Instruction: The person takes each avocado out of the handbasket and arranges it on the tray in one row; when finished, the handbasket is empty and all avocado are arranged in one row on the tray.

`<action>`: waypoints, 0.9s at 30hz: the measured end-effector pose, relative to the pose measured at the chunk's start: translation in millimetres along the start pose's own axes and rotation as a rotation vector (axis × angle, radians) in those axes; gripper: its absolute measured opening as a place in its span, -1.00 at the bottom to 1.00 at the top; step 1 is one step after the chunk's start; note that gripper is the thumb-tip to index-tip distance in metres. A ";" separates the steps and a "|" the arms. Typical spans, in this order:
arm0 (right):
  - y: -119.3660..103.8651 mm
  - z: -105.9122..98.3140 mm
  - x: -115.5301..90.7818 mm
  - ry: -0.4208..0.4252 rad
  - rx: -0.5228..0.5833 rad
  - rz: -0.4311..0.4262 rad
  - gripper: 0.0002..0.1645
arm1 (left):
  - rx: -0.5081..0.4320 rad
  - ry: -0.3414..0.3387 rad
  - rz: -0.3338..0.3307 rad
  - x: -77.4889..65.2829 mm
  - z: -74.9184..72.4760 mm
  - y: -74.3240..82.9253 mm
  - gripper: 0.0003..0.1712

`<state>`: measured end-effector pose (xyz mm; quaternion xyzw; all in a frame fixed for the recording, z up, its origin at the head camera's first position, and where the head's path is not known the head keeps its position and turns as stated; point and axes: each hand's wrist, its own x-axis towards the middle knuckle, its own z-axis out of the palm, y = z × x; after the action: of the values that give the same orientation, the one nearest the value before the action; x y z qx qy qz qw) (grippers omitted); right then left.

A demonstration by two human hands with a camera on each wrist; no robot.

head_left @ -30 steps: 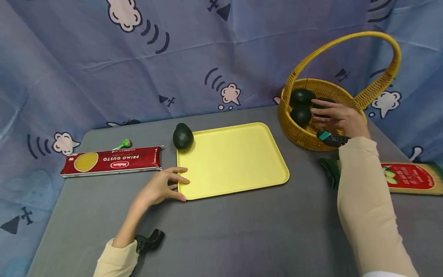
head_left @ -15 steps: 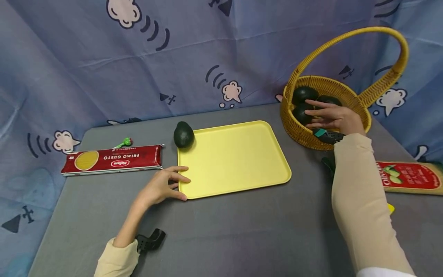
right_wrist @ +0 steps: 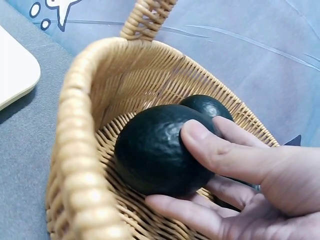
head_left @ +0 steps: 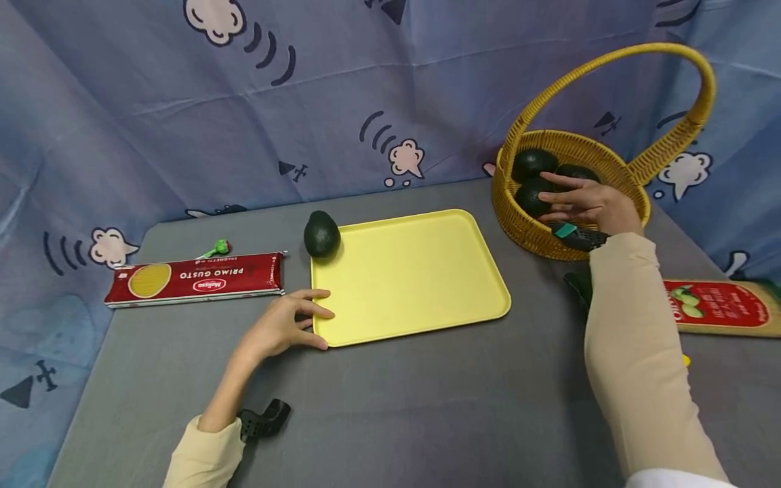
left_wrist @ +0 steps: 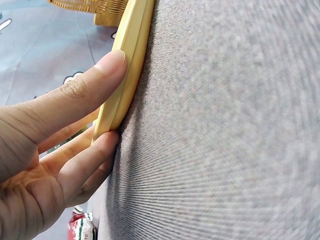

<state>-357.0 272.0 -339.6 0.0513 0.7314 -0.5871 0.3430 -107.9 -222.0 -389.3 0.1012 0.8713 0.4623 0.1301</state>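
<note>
At the near left corner of a yellow tray (head_left: 415,278), my left hand (head_left: 283,329) grips the rim between thumb and fingers. In the left wrist view the thumb lies against the tray's edge (left_wrist: 131,65), with fingers at the corner. My right hand (head_left: 601,203) reaches into a yellow wicker basket (head_left: 518,227). Its thumb and fingers pinch a dark green avocado (right_wrist: 160,150), which sits low inside the basket. Two other avocados lie beside it, one behind (head_left: 535,163) and one partly under the hand (head_left: 578,173). A further avocado (head_left: 321,234) rests on the tray's far left corner.
A red spaghetti packet (head_left: 195,281) lies left of the tray, with a small green item (head_left: 219,249) behind it. Right of my sleeve lies a red and tan packet (head_left: 723,305), partly covered by the arm. The basket's tall handle (head_left: 662,49) arches above the right hand.
My right hand has shifted slightly left within the basket and closed around the front avocado. The left hand stays on the tray corner.
</note>
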 end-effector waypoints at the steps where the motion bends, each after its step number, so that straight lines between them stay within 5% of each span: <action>1: -0.3 -0.1 0.0 -0.001 0.005 0.004 -0.10 | -0.001 -0.001 0.000 0.1 -0.3 0.6 -0.54; 7: -1.7 1.0 1.6 -0.006 0.160 0.040 -0.08 | 0.000 -0.004 -0.011 0.3 -1.2 1.7 -0.53; 27: 3.4 0.9 -23.6 0.000 -0.083 -0.055 -0.09 | 0.014 -0.004 -0.004 0.4 0.2 3.9 -0.54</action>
<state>-337.1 280.0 -329.2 0.0168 0.7564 -0.5654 0.3285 -108.0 -219.6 -386.3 0.1013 0.8745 0.4555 0.1320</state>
